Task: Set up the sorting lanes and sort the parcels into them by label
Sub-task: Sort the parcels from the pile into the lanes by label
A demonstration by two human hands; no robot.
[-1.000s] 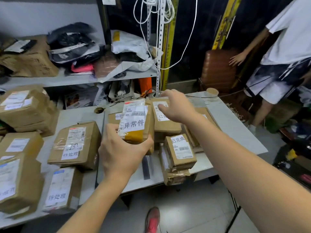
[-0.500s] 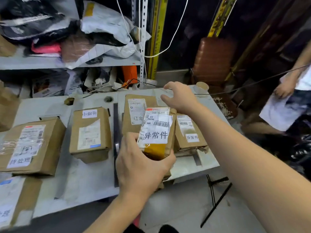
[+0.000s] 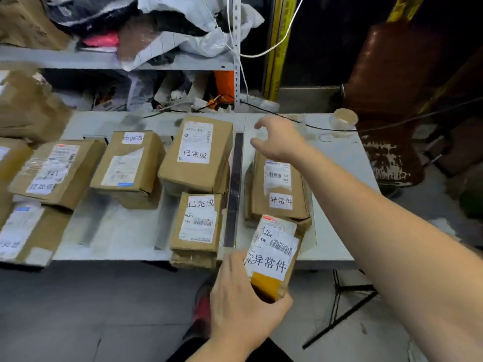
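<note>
My left hand (image 3: 241, 299) is clamped around the near end of a small brown parcel (image 3: 273, 254), thumb on its right edge, fingers wrapped on the left; its big white label reads 异常件 and a yellow patch shows just below that. The parcel sits at the front edge of the white table (image 3: 337, 163), its far end overlapping the near end of a flat carton (image 3: 279, 189) that also carries a 异常件 label. My right hand (image 3: 277, 142) hangs above the far end of that carton, fingers spread apart and curled, gripping nothing; I cannot tell whether it touches the cardboard. A dark divider strip (image 3: 234, 189) runs front to back just left of these two, marking the lane. On the other side of the strip lie two cartons labelled 已完成: a larger one (image 3: 196, 155) toward the back, a smaller one (image 3: 200, 220) in front, stacked on another box at the table edge. Further left, a carton with an upside-down label (image 3: 128, 163), then more boxes, blurred. A tape roll (image 3: 343, 118) stands at the far right corner. Shelving (image 3: 104, 61) behind holds bags and clutter.
</note>
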